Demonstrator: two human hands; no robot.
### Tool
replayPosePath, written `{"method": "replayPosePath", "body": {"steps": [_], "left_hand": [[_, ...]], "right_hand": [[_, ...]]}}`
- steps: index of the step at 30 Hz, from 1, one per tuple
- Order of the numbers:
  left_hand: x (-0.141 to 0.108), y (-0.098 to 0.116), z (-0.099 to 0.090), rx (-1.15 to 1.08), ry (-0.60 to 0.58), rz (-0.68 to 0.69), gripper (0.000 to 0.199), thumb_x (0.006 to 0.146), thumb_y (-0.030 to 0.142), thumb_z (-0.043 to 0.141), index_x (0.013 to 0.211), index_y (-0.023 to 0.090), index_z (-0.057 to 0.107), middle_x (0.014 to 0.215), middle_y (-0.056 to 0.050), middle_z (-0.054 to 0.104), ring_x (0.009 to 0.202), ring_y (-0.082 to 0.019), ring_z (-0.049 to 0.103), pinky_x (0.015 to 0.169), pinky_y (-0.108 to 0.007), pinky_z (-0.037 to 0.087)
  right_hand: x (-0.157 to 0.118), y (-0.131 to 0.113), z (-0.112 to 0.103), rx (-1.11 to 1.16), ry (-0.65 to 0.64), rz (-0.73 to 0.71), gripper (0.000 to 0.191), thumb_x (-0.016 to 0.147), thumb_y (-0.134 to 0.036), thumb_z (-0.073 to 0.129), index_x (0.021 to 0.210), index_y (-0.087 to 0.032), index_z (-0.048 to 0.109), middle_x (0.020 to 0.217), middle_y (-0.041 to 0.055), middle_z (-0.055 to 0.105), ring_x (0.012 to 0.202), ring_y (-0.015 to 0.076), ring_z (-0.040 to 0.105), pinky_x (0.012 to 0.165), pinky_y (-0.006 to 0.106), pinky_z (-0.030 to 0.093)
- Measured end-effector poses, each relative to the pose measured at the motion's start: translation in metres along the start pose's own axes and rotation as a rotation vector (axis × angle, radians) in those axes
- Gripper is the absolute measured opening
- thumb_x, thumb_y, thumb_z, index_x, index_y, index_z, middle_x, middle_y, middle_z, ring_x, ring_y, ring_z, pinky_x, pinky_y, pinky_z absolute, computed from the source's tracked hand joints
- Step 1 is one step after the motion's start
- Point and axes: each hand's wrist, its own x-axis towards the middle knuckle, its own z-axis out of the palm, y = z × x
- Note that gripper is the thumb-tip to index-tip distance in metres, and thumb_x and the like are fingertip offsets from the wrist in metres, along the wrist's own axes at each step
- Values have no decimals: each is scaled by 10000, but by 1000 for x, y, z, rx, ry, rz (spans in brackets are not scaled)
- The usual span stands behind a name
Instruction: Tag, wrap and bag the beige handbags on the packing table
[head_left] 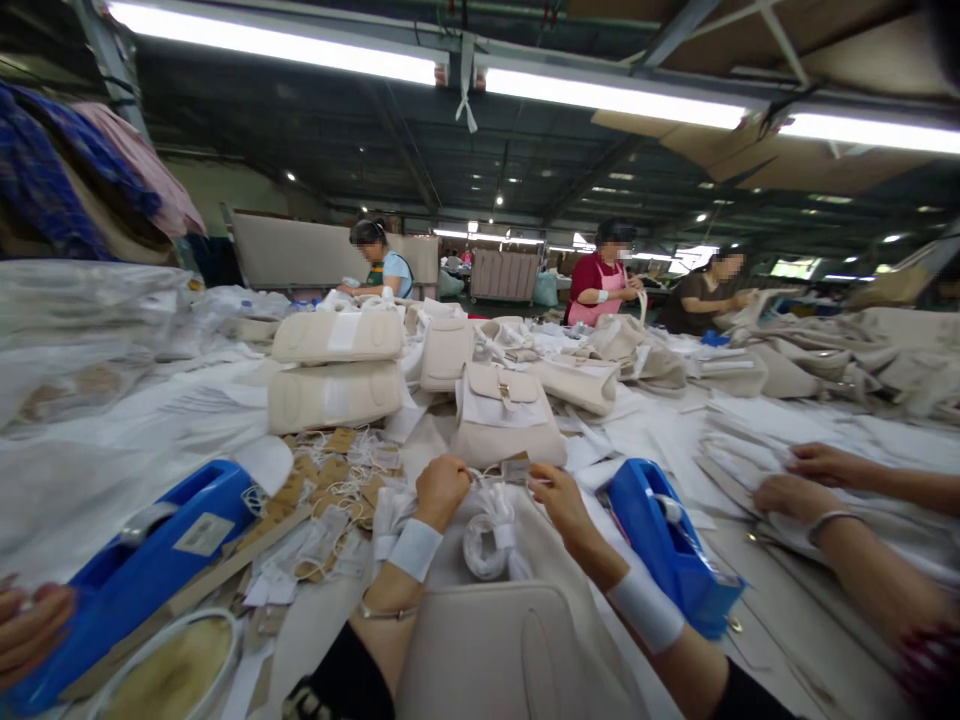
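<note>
My left hand (442,492) is closed in a pinch over the beige bag material; what its fingertips grip is too small to make out. Opposite it, my right hand (559,502) has its thumb and fingers pinched at the edge of a small hang tag (516,467). Below and between the hands lies a coil wrapped in white (486,545). Nearest me is a beige handbag (487,640) with a stitched curved piece. Just beyond the hands stands another beige handbag (504,400) with a flap and metal clasp, partly wrapped in white paper.
Blue tape dispensers stand left (187,540) and right (671,545). Tags with strings (337,475) lie by the left one, near a round tub (176,665). Stacked beige bags (337,365) sit ahead. Co-workers' hands show at right (810,490) and far left (30,630).
</note>
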Motion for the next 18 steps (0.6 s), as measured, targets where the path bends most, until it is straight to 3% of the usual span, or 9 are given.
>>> {"method": "replayPosePath", "body": {"steps": [3,6,9,11,14,18], "left_hand": [[1,1,2,53,-51,10,276,754,162,553,860,227,800,976,-89,774,940,-265,693,727,-297,465],[3,1,3,86,-78,17,305,779,170,527,902,242,796,998,-79,772,960,-263,693,731,-296,468],[3,1,1,109,-90,26,307,791,180,519,911,253,792,1010,-64,772,981,-254,690,752,-290,474],[2,1,1,119,-93,34,309,799,185,514,918,263,789,1020,-52,770,993,-246,687,771,-286,478],[1,3,0,130,-100,38,321,804,183,504,933,271,785,1034,-43,767,1000,-242,686,783,-285,485],[1,3,0,135,-106,39,331,800,172,501,943,269,783,1048,-44,764,1006,-239,686,797,-285,492]], "right_hand": [[-50,-9,-3,-81,28,-97,199,755,-296,595,908,-213,690,997,48,654,891,206,598,784,321,468],[-98,-12,-12,-225,-19,-164,150,844,-287,522,762,-213,623,817,15,619,766,177,577,703,290,427],[-116,-5,-41,-492,-46,-159,187,875,-255,469,713,-216,552,685,-6,594,685,169,575,650,276,403],[-105,3,-68,-663,6,-105,192,875,-253,462,717,-215,563,679,3,622,677,176,592,651,277,412],[-68,14,-103,-816,98,-35,208,875,-232,458,738,-204,611,743,43,677,725,204,627,692,297,423],[-18,23,-115,-950,100,8,198,883,-146,482,820,-169,668,885,82,708,881,215,652,789,313,442]]}}
